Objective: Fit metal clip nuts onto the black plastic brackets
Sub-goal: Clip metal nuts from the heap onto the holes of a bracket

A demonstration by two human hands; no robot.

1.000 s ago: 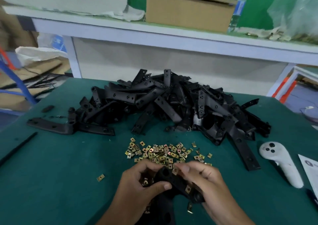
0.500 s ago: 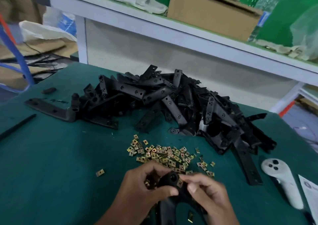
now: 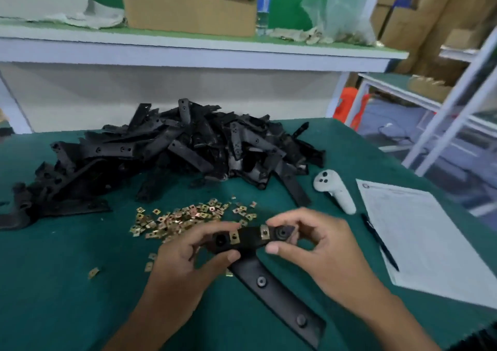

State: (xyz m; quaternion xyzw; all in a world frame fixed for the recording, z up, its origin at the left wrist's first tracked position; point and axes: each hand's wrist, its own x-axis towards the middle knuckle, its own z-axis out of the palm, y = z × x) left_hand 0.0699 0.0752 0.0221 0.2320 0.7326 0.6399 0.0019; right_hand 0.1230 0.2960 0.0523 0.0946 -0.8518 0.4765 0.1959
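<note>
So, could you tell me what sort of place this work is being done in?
Most likely a small factory assembly bench: a heap of identical black plastic brackets and loose metal clip nuts lie on a green-covered table, with cardboard boxes on the shelf behind.

Counts: two hands; one L-shaped black plastic bracket point(image 3: 250, 246) held, two brass-coloured metal clip nuts point(image 3: 234, 238) on it. One white handheld controller point(image 3: 334, 189), one black pen point(image 3: 380, 243), one printed paper sheet point(image 3: 422, 232), one brown cardboard box point(image 3: 188, 4) upper centre. Bracket heap and loose nuts: too many to count.
</note>
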